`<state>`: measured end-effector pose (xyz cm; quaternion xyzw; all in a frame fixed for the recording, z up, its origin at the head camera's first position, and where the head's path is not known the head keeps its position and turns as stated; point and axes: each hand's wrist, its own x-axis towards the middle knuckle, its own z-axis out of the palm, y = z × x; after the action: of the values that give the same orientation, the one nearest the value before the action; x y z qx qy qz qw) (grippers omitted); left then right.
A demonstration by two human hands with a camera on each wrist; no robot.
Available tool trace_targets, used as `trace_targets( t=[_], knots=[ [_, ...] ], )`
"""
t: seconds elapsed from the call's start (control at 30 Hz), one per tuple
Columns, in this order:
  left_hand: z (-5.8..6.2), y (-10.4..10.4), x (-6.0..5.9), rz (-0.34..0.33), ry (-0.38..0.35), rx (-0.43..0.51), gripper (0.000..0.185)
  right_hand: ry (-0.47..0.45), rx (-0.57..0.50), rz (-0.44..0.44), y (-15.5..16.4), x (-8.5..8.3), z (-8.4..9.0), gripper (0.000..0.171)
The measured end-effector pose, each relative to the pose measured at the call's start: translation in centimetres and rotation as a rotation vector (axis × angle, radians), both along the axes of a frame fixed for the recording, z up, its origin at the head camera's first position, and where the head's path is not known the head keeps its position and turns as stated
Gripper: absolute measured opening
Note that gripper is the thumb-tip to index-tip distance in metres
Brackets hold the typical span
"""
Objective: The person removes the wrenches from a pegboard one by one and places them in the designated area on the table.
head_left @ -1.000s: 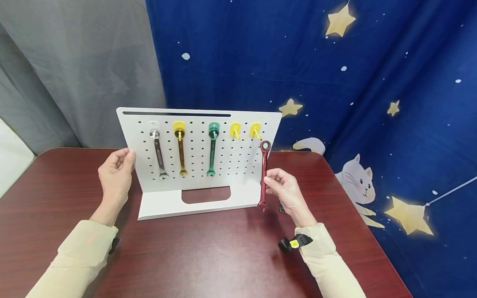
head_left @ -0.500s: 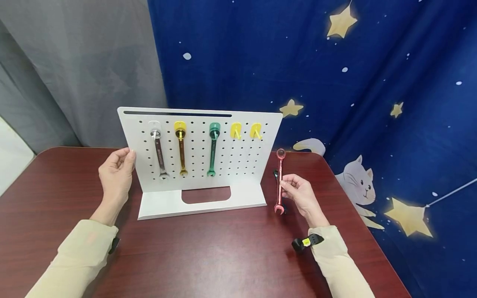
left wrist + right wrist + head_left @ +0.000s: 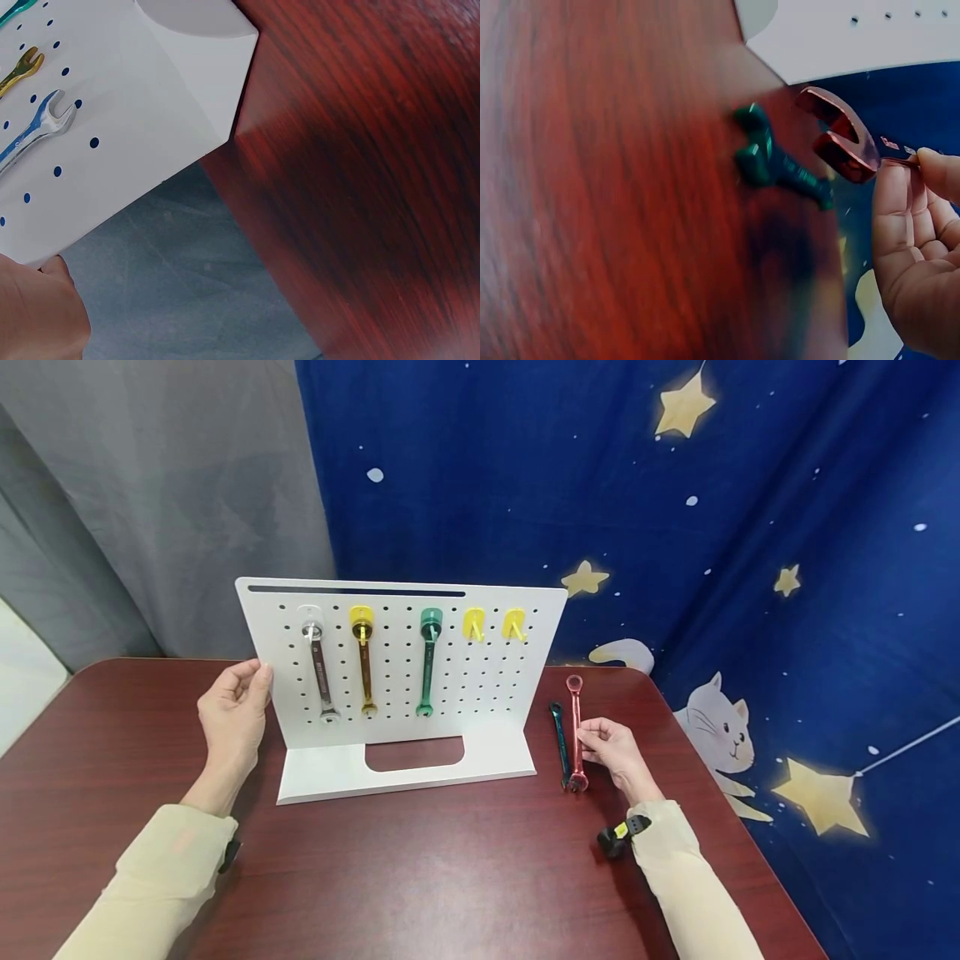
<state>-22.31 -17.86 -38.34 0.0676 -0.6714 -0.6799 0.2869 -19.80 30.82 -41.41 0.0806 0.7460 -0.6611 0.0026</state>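
In the head view, my left hand [image 3: 234,710] pinches the left edge of a white pegboard stand [image 3: 322,772] between thumb and fingers. My right hand [image 3: 615,756] pinches a red ratcheting combination wrench [image 3: 576,714] by its shaft, low at the right of the stand. Just left of it, a dark teal wrench [image 3: 561,743] lies on the table. The right wrist view shows the red wrench's open end [image 3: 862,150] close over the teal one. Hanging from hooks on the board are a silver wrench [image 3: 320,681], a gold wrench [image 3: 365,668] and a green wrench [image 3: 429,668].
Two yellow hooks [image 3: 473,623] at the board's right side carry nothing. The stand is on a dark red wooden table [image 3: 420,877]. Behind hang a grey curtain [image 3: 165,510] and a blue starry curtain [image 3: 480,485]. The table's right edge runs beyond my right hand.
My right hand has moved right and down with the red wrench, away from the board's right edge to beside the teal wrench. My left hand has stayed on the board.
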Motion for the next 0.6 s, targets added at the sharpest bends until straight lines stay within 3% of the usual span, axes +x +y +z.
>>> trace_targets(
  t=[0.6],
  knots=[
    [-0.1,-0.1,0.0,0.010,-0.028,-0.032,0.007,-0.112,0.198,-0.025,1.4,-1.2,-1.6,0.013]
  ],
)
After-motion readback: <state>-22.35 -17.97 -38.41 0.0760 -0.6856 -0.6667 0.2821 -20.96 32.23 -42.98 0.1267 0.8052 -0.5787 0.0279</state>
